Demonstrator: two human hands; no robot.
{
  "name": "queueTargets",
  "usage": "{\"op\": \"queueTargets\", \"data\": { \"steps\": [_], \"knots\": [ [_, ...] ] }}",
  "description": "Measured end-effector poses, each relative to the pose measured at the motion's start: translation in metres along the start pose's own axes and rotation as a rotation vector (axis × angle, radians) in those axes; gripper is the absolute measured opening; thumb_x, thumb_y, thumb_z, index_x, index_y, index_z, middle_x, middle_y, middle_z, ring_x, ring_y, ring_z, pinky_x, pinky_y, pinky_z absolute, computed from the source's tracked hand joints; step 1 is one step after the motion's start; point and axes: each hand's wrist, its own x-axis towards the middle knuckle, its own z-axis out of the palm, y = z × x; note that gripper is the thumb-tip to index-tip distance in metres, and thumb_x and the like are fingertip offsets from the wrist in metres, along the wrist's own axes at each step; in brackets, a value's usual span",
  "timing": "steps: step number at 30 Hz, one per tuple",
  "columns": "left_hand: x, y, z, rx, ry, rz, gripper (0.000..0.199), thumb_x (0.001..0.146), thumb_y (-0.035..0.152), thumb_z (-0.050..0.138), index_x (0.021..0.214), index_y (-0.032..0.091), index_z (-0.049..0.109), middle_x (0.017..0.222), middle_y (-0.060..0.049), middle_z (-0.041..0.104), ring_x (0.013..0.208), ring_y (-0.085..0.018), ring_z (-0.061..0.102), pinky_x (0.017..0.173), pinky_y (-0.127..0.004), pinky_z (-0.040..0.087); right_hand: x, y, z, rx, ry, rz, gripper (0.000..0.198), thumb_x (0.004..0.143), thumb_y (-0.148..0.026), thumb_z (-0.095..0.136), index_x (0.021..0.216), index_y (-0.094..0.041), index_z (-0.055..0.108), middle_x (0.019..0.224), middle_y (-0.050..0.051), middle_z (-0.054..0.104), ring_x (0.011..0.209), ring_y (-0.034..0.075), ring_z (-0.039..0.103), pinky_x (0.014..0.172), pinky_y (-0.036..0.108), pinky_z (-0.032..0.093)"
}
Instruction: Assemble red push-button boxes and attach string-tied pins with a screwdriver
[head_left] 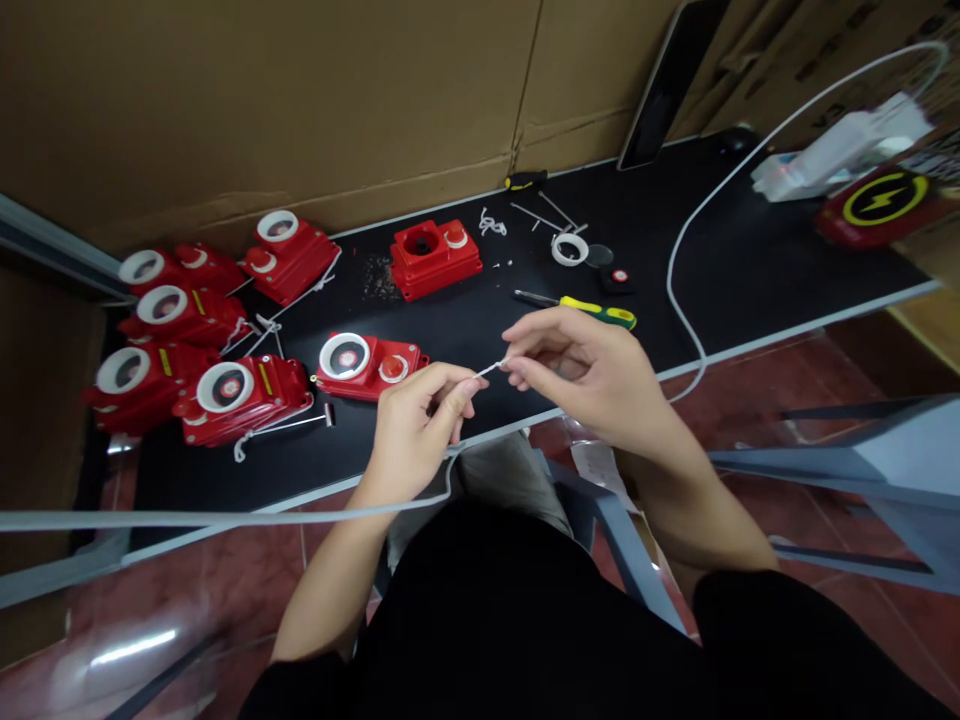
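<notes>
A short white string runs between my two hands above the table's front edge. My left hand pinches one end between thumb and fingers. At the other end, the fingertips of my right hand are closed on the string, where a small knot or loop seems to show. Just behind my left hand lies a red box with a white ring and a red button, partly covered by that hand. A yellow-green screwdriver rests beyond my right hand.
Several red boxes with white rings crowd the table's left. An opened red box sits at the back. White string bits, a white ring and a black-yellow screwdriver lie nearby. A white cable crosses the right side.
</notes>
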Motion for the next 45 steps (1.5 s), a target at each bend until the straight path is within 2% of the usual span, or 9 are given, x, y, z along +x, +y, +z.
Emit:
{"op": "queueTargets", "data": {
  "steps": [6, 13, 18, 22, 30, 33, 36, 38, 45],
  "knots": [
    [-0.001, 0.001, -0.002, -0.038, -0.035, -0.040, 0.027, 0.112, 0.044, 0.067, 0.117, 0.022, 0.081, 0.074, 0.003, 0.068, 0.048, -0.008, 0.054, 0.049, -0.022, 0.041, 0.001, 0.003, 0.001, -0.123, -0.013, -0.102, 0.010, 0.101, -0.017, 0.074, 0.102, -0.024, 0.081, 0.103, 0.003, 0.080, 0.090, 0.016, 0.076, 0.080, 0.031, 0.066],
    [0.001, -0.004, -0.002, 0.087, -0.014, -0.008, 0.027, 0.113, 0.045, 0.066, 0.115, 0.023, 0.081, 0.071, 0.004, 0.068, 0.049, -0.009, 0.051, 0.050, -0.024, 0.039, 0.002, 0.017, 0.016, 0.030, -0.044, 0.017, 0.029, 0.099, -0.031, 0.082, 0.127, -0.024, 0.080, 0.111, 0.005, 0.078, 0.097, 0.018, 0.079, 0.086, 0.031, 0.068],
    [-0.004, -0.009, 0.001, 0.170, -0.002, 0.107, 0.018, 0.110, 0.033, 0.069, 0.103, 0.021, 0.080, 0.072, 0.002, 0.068, 0.058, -0.012, 0.062, 0.056, -0.022, 0.049, 0.007, 0.022, 0.024, -0.094, -0.009, -0.058, 0.009, 0.103, -0.022, 0.078, 0.099, -0.023, 0.086, 0.098, 0.003, 0.082, 0.085, 0.015, 0.076, 0.077, 0.030, 0.060],
    [-0.009, -0.011, 0.008, -0.071, 0.098, 0.075, 0.024, 0.105, 0.037, 0.079, 0.122, 0.020, 0.082, 0.105, -0.006, 0.082, 0.085, -0.017, 0.081, 0.076, -0.027, 0.070, 0.007, 0.022, 0.024, -0.102, -0.027, -0.125, 0.010, 0.102, -0.018, 0.081, 0.095, -0.022, 0.087, 0.095, 0.003, 0.084, 0.084, 0.015, 0.076, 0.078, 0.030, 0.059],
    [-0.010, -0.021, 0.015, -0.473, 0.110, -0.135, 0.031, 0.093, 0.045, 0.096, 0.087, 0.017, 0.082, 0.078, -0.004, 0.082, 0.059, -0.014, 0.076, 0.057, -0.022, 0.065, 0.008, 0.021, 0.016, -0.040, -0.148, -0.117, 0.008, 0.099, -0.023, 0.086, 0.092, -0.022, 0.085, 0.094, 0.003, 0.081, 0.083, 0.015, 0.075, 0.073, 0.029, 0.059],
    [-0.012, -0.019, 0.016, -0.469, 0.109, -0.125, 0.035, 0.092, 0.048, 0.096, 0.089, 0.016, 0.082, 0.074, -0.004, 0.079, 0.055, -0.013, 0.071, 0.051, -0.021, 0.062, 0.033, 0.020, -0.016, -0.104, -0.238, -0.099, 0.012, 0.094, -0.032, 0.092, 0.095, -0.023, 0.084, 0.095, 0.002, 0.080, 0.078, 0.016, 0.074, 0.071, 0.031, 0.060],
    [-0.013, -0.015, 0.019, -0.441, 0.123, -0.085, 0.037, 0.090, 0.049, 0.096, 0.087, 0.016, 0.079, 0.072, -0.002, 0.076, 0.052, -0.010, 0.067, 0.048, -0.019, 0.058, 0.079, 0.040, -0.055, -0.411, 0.045, -0.148, 0.005, 0.098, -0.021, 0.083, 0.098, -0.025, 0.085, 0.094, 0.003, 0.078, 0.078, 0.018, 0.071, 0.080, 0.038, 0.061],
    [-0.012, -0.014, 0.020, -0.429, 0.136, -0.075, 0.039, 0.087, 0.049, 0.098, 0.083, 0.017, 0.076, 0.071, -0.001, 0.073, 0.052, -0.010, 0.066, 0.046, -0.017, 0.055, 0.112, 0.066, -0.073, -0.607, 0.043, -0.156, 0.015, 0.090, -0.010, 0.085, 0.096, -0.024, 0.085, 0.099, 0.005, 0.078, 0.084, 0.021, 0.073, 0.093, 0.044, 0.063],
    [-0.013, -0.020, 0.026, -0.424, 0.173, -0.116, 0.029, 0.091, 0.042, 0.093, 0.089, 0.016, 0.082, 0.070, -0.003, 0.078, 0.049, -0.010, 0.066, 0.045, -0.018, 0.055, 0.162, 0.121, -0.078, -0.883, -0.117, -0.074, 0.013, 0.090, -0.015, 0.087, 0.084, -0.024, 0.081, 0.094, 0.007, 0.079, 0.096, 0.025, 0.074, 0.110, 0.049, 0.060]
  ]
}}
